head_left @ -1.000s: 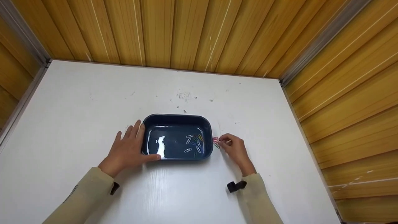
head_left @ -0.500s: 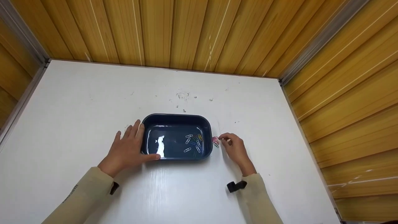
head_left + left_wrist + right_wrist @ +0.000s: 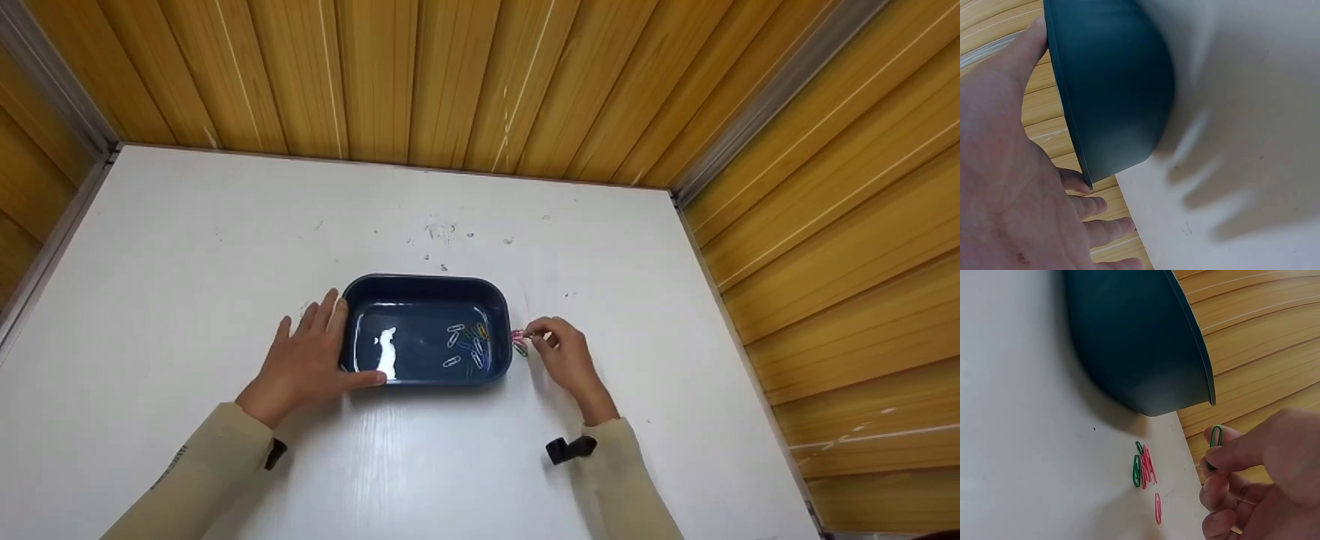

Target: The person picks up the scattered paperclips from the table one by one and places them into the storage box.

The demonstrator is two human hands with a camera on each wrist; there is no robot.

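In the head view a dark blue tray [image 3: 420, 352] stands on the white table. My left hand [image 3: 304, 367] lies at its left side, fingers straight and spread, thumb along the front rim; the left wrist view shows the palm facing the tray's wall [image 3: 1112, 84]. Just off the tray's right end, my right hand [image 3: 566, 356] pinches a green paper clip [image 3: 1216, 435] between thumb and forefinger. Below that hand, several pink paper clips [image 3: 1147, 467] and green paper clips [image 3: 1136, 471] lie loose on the table. A single pink paper clip [image 3: 1158, 508] lies apart from them.
Several paper clips [image 3: 477, 352], white, blue, green and yellow, lie inside the tray toward its right end. Wood-patterned panels [image 3: 450, 82] rise behind the table and along its right side. Small dark marks [image 3: 441, 231] spot the tabletop behind the tray.
My right hand's fingertips have shifted slightly up and left beside the pile of clips. The left hand and the tray stay where they were.
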